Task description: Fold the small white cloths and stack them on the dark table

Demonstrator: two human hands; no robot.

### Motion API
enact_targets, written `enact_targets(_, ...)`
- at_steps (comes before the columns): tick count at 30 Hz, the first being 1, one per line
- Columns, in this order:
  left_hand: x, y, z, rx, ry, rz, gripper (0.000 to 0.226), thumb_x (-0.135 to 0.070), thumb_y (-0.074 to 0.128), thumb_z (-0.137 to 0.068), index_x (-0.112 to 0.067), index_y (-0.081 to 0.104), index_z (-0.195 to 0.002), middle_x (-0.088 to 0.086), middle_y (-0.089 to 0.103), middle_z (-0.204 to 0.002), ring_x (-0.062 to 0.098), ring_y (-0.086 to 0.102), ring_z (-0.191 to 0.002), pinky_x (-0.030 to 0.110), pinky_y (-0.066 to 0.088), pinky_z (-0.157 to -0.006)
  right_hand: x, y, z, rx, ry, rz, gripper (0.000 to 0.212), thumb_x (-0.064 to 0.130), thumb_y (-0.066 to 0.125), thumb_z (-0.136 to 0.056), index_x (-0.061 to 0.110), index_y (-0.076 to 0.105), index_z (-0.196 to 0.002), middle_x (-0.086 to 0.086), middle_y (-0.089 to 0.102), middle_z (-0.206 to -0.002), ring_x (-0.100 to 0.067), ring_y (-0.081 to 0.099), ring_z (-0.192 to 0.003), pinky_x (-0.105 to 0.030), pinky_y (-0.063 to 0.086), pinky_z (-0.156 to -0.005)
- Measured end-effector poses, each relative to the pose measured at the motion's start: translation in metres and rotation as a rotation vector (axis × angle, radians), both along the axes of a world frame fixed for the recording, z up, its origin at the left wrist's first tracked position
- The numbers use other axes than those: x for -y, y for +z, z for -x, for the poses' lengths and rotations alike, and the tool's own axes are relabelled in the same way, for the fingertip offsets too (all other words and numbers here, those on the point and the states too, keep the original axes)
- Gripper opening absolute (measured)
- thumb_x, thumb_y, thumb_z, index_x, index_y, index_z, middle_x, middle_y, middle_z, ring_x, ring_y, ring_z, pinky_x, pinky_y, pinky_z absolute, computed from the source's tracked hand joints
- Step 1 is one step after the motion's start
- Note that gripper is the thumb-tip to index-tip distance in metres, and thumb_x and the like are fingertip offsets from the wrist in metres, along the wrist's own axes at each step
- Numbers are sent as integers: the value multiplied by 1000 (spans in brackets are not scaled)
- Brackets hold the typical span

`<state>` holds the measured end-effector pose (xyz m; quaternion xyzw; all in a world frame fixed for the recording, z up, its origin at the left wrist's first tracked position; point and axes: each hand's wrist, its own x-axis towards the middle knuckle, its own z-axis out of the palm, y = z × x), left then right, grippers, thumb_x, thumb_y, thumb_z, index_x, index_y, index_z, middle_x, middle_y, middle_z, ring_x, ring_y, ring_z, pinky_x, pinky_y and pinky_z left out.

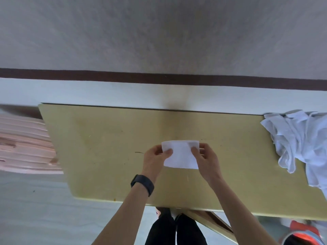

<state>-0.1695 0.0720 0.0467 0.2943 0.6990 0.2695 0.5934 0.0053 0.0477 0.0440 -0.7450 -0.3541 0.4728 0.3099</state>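
A small white cloth (181,156), folded to a rough rectangle, is held just above the middle of the yellowish table (106,147). My left hand (155,158) pinches its left edge between thumb and fingers; a dark watch sits on that wrist. My right hand (206,157) pinches the right edge the same way. A heap of unfolded white cloths (300,142) lies at the table's right end and hangs over its edge.
A pink slatted object (24,144) stands off the table's left end. A grey wall with a dark stripe (159,78) runs behind the table. My dark-trousered legs (177,228) show below the near edge, and an orange-red thing (300,230) sits at the bottom right.
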Motion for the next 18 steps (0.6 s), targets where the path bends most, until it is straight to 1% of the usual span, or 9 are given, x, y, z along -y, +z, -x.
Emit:
enact_targets(2, 0, 38, 13, 3, -45, -115, 16, -23, 74, -87, -19, 75, -102, -5, 76, -94, 16, 69, -93, 22, 50, -73, 0, 29, 2, 46, 40, -107, 4, 31, 60, -96, 32, 63, -97, 10, 69, -86, -5, 62, -77, -10, 42, -56)
enact_targets(4, 2, 78, 27, -4, -68, -237, 11, -27, 73, -88, -20, 76, -96, 0, 75, -91, 15, 66, -85, 24, 50, -73, 0, 63, 6, 87, 71, -228, 5, 31, 59, -97, 33, 62, -94, 10, 68, -83, 0, 60, -72, -9, 42, -56)
enact_targets(6, 6, 122, 39, -18, -87, -371, 10, -27, 71, -90, -18, 75, -93, 4, 73, -89, 12, 62, -79, 27, 48, -72, 1, 104, 15, 121, 97, -363, 8, 32, 56, -99, 30, 61, -94, 8, 67, -81, -2, 58, -71, -11, 41, -56)
enact_targets(9, 18, 188, 53, -67, -71, -596, 16, -30, 67, -94, -15, 72, -92, 4, 70, -85, 10, 60, -76, 24, 47, -69, 4, 169, 36, 173, 121, -559, 15, 31, 51, -102, 30, 54, -88, 11, 63, -78, -1, 56, -70, -12, 40, -56)
enact_targets(12, 39, 243, 62, -188, 33, -787, 23, -39, 60, -95, -18, 67, -89, -5, 67, -81, 6, 59, -74, 14, 44, -62, 9, 223, 60, 232, 124, -721, 15, 35, 43, -103, 28, 49, -92, 15, 59, -79, 5, 56, -75, -8, 38, -57)
enact_targets(14, 57, 272, 66, -300, 131, -869, 22, -37, 56, -99, -18, 63, -90, -6, 63, -75, 3, 55, -68, 11, 41, -58, 13, 251, 75, 251, 147, -794, 17, 40, 38, -102, 27, 47, -95, 16, 58, -79, 1, 56, -75, -13, 37, -57)
enact_targets(17, 93, 300, 77, -415, 269, -915, 17, -42, 49, -99, -26, 57, -95, -9, 60, -70, 2, 53, -61, 14, 39, -52, 28, 280, 97, 216, 249, -860, 23, 38, 37, -104, 21, 47, -93, 8, 58, -72, -7, 55, -68, -24, 39, -57)
enact_targets(18, 108, 305, 82, -442, 310, -923, 19, -43, 48, -99, -27, 55, -96, -9, 60, -70, 2, 53, -60, 16, 39, -52, 36, 286, 105, 198, 293, -874, 21, 35, 38, -104, 20, 46, -92, 6, 56, -68, -8, 54, -64, -24, 39, -57)
